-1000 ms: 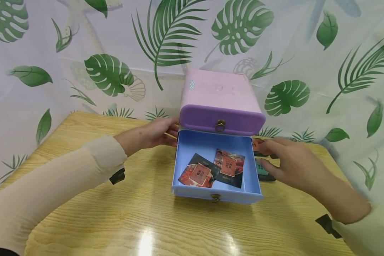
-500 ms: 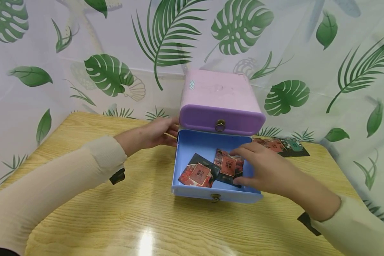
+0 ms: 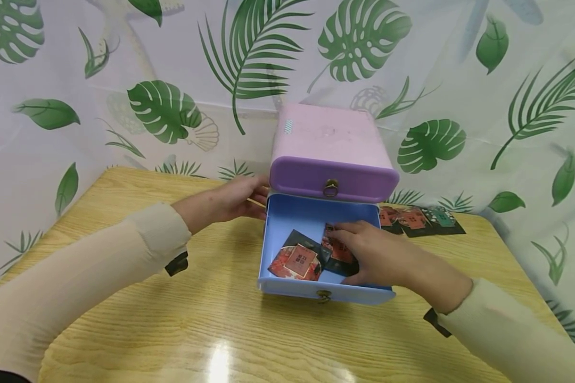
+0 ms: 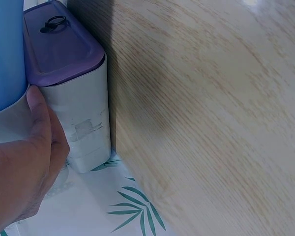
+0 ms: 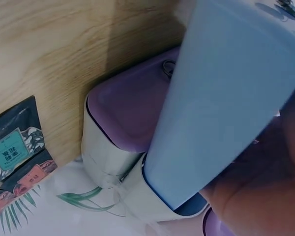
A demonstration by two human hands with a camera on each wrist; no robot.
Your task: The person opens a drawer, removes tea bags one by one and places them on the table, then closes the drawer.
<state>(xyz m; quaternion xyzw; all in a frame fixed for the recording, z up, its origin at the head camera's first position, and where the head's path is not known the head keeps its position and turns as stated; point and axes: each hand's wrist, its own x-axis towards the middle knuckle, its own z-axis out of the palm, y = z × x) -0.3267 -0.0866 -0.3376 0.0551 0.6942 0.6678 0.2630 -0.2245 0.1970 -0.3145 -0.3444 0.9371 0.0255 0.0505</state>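
Note:
The blue drawer (image 3: 287, 288) of a small pink-and-purple drawer unit (image 3: 330, 133) is pulled out. Two dark sachets with red labels lie inside: the left sachet (image 3: 301, 261) flat and uncovered, the right sachet (image 3: 336, 254) partly hidden under my right hand (image 3: 380, 255). Curled fingers reach over its far end, with the thumb at its near end. My left hand (image 3: 232, 198) rests against the unit's left side, beside the drawer opening. In the left wrist view, its thumb (image 4: 37, 105) lies extended along the casing. The right wrist view shows the drawer's outer side wall (image 5: 221, 93).
Several more sachets (image 3: 412, 219) lie in a row on the wooden table (image 3: 196, 319), right of the unit. A lower purple drawer (image 4: 64, 44) is closed beneath the blue one. A leaf-patterned cloth (image 3: 172, 53) hangs close behind.
My right hand has moved left from above the sachets on the table into the blue drawer, down onto the right sachet. My left hand has stayed against the unit.

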